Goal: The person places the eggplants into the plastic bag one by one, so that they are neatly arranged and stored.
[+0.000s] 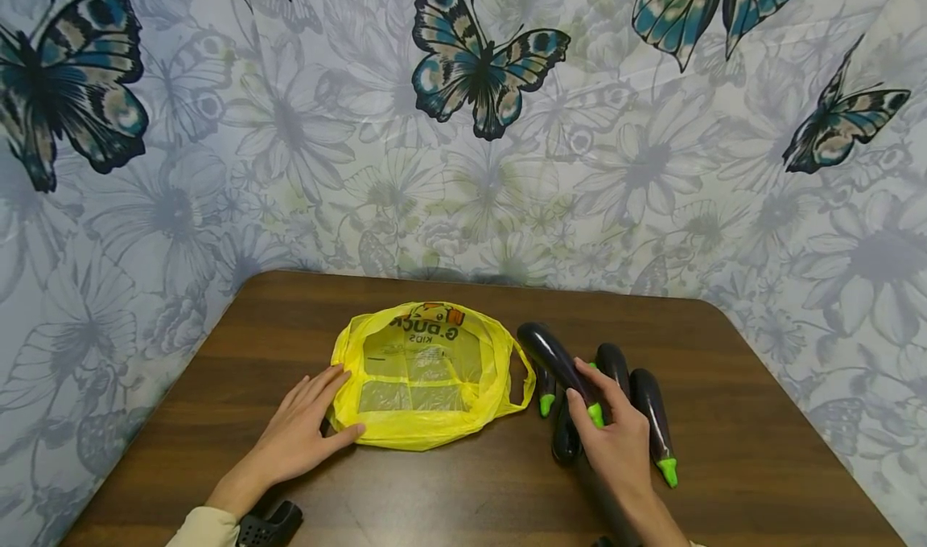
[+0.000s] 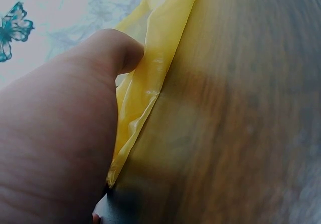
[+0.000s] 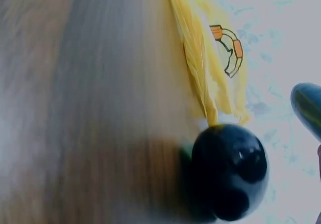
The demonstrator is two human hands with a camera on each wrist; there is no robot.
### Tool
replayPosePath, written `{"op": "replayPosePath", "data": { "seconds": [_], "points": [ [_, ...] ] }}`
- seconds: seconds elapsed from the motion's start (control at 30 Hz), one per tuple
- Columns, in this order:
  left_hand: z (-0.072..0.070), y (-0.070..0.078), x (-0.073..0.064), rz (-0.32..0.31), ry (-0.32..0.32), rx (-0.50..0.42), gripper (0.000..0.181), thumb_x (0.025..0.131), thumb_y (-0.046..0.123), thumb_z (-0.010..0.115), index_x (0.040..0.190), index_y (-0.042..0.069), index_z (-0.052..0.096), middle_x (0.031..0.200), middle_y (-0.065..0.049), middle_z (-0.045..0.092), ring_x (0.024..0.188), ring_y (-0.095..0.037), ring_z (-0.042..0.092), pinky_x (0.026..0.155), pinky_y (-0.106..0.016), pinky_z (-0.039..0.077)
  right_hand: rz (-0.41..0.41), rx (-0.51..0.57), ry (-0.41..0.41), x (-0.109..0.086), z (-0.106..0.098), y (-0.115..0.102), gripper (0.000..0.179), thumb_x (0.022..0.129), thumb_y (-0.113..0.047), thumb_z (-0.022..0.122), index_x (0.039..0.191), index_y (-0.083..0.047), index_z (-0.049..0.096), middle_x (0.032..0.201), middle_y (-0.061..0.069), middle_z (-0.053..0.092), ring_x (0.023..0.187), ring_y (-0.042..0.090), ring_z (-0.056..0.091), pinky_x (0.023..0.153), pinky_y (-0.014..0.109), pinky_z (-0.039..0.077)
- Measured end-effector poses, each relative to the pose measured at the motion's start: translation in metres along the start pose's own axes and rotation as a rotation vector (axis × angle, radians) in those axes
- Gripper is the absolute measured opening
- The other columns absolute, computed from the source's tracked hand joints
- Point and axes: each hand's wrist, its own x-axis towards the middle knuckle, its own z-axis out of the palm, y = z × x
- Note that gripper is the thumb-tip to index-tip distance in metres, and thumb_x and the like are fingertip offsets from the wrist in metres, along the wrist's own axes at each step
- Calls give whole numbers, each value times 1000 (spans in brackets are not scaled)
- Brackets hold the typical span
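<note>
A yellow plastic bag [image 1: 427, 436] lies on the table with its mouth spread wide. My left hand [image 1: 300, 434] rests at the bag's left side, fingers extended along the rim; in the left wrist view its thumb [image 2: 120, 48] touches the yellow film. To the right of the bag, my right hand [image 1: 615, 442] grips a dark eggplant [image 1: 552, 355] near its green stem end, the blunt end pointing toward the bag. More eggplants [image 1: 655, 418] lie around and under that hand, partly hidden by it. In the right wrist view one eggplant [image 3: 230, 169] looms close, with the held eggplant [image 3: 307, 106] at the right edge.
The brown wooden table [image 1: 449, 491] has rounded far corners. Behind it hangs a cloth backdrop [image 1: 449, 185] with butterflies and flowers. A black device [image 1: 269, 524] sits at my left wrist. One bag handle [image 1: 523, 382] loops out toward the eggplants.
</note>
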Motion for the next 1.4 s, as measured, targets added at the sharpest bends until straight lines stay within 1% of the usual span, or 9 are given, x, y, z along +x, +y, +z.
{"op": "replayPosePath", "data": {
  "seconds": [0.17, 0.3, 0.6, 0.77, 0.93, 1.03, 1.17, 1.23, 1.4],
  "points": [
    [-1, 1, -1, -5, -7, -6, 90, 93, 65, 65, 157, 6, 42, 163, -19, 36, 149, -45, 35, 120, -67, 21, -24, 8, 6, 1, 9, -6, 51, 88, 4, 78, 134, -17, 70, 123, 8, 75, 109, -6, 66, 90, 4, 48],
    [-2, 2, -2, -6, -6, -11, 89, 93, 64, 66, 156, 6, 42, 163, -19, 37, 148, -46, 35, 119, -68, 22, -13, 33, -5, 1, 14, -10, 50, 88, 3, 78, 132, -18, 71, 119, 7, 76, 105, 3, 70, 86, 4, 49],
    [0, 0, -2, -27, -24, -37, 91, 93, 65, 64, 158, 6, 40, 164, -19, 34, 150, -46, 32, 121, -68, 18, 12, 4, -37, 1, 28, -14, 45, 89, -3, 79, 130, -20, 72, 117, 5, 77, 101, 16, 75, 84, 7, 52],
    [0, 0, -2, -21, -18, -45, 91, 93, 64, 65, 158, 6, 39, 165, -19, 34, 150, -44, 33, 121, -67, 17, 13, 24, -51, 0, 37, -16, 42, 89, -3, 79, 128, -18, 72, 112, 2, 78, 92, 12, 74, 77, 8, 51],
    [0, 1, -2, -20, -6, -42, 91, 93, 64, 65, 159, 7, 38, 166, -18, 32, 150, -43, 33, 122, -66, 18, 52, 13, -83, 0, 46, -18, 39, 90, -7, 80, 126, -19, 72, 110, 0, 78, 80, 10, 66, 65, 20, 50],
    [1, 1, -2, -21, -10, -46, 92, 93, 64, 65, 159, 7, 37, 167, -16, 29, 152, -40, 31, 122, -65, 17, 87, 2, -107, 1, 50, -21, 37, 91, -11, 80, 126, -19, 72, 111, 0, 77, 82, 11, 66, 65, 23, 52],
    [1, 1, 0, -13, -8, -46, 92, 93, 63, 65, 159, 6, 37, 168, -15, 28, 152, -38, 31, 123, -63, 17, 112, -4, -135, 2, 55, -24, 34, 92, -14, 79, 125, -19, 72, 113, 0, 77, 91, 10, 69, 77, 25, 59],
    [2, 1, 0, -11, -6, -44, 91, 93, 63, 65, 159, 6, 38, 168, -15, 29, 152, -38, 31, 122, -63, 17, 113, -2, -143, 1, 58, -24, 34, 92, -14, 79, 125, -19, 72, 111, -1, 77, 87, 9, 67, 76, 26, 59],
    [3, 1, 0, -17, -8, -42, 91, 93, 63, 65, 158, 5, 39, 167, -16, 31, 152, -38, 33, 123, -63, 17, 96, 7, -158, 0, 68, -24, 34, 92, -13, 79, 125, -20, 72, 104, -2, 76, 74, 12, 59, 59, 21, 47]
  ]
}}
